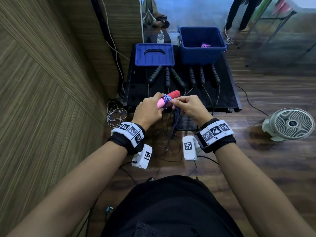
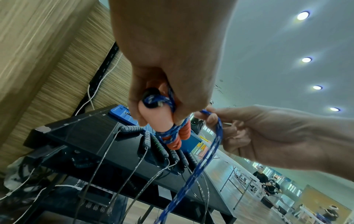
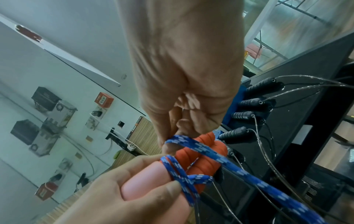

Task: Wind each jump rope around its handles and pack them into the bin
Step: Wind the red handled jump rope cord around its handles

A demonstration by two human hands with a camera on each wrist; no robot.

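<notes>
On the black tabletop [image 1: 229, 93], the blue lid [image 1: 154, 54] lies flat at the far left, handle side up. Right of it stands the open blue bin [image 1: 202, 45], with one pink-purple wound rope bundle [image 1: 205, 45] at its bottom. Six black-handled ropes [image 1: 191, 76] lie in a row in front of both, their thin cords trailing over the near edge. Above that edge, the left hand [image 1: 148, 111] grips the pink and red handles [image 1: 169, 100] together, while the right hand [image 1: 191, 106], just beside it, pinches the blue rope [image 3: 193, 146], already looped a few turns around the handles; the rest hangs down toward the floor.
</notes>
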